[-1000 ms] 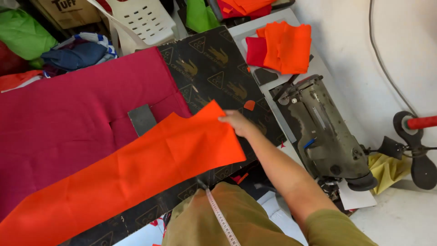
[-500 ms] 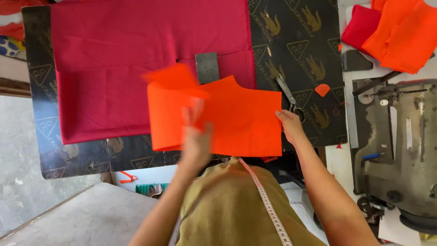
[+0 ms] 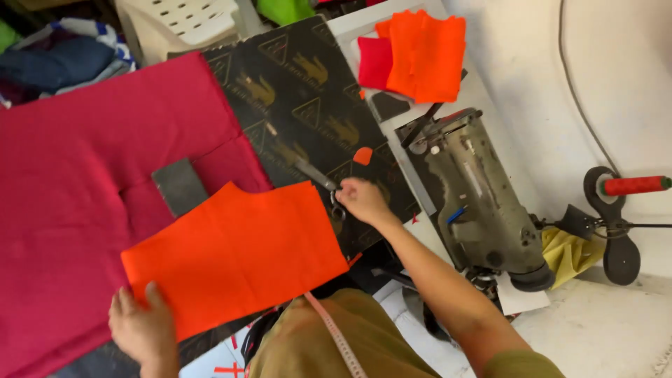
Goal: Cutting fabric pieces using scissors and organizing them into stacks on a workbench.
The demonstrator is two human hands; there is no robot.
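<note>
A folded orange fabric piece (image 3: 238,252) lies on the black patterned table (image 3: 294,91), partly over a large crimson cloth (image 3: 84,182). My left hand (image 3: 143,329) rests flat on the orange piece's near left corner, fingers spread. My right hand (image 3: 360,199) sits at the piece's right edge, closed over the handles of metal scissors (image 3: 315,178) that lie on the table. A small orange scrap (image 3: 362,155) lies just beyond the scissors. A grey rectangular block (image 3: 180,185) rests on the crimson cloth.
A grey sewing machine (image 3: 483,203) stands to the right. Stacked orange and red fabric pieces (image 3: 420,56) lie behind it. A red thread spool on a stand (image 3: 633,185) is at far right. A white plastic chair (image 3: 189,21) and piled clothes stand beyond the table.
The view swung. My left hand slid to the orange piece's near left corner. My right hand moved off the fabric edge onto the scissors.
</note>
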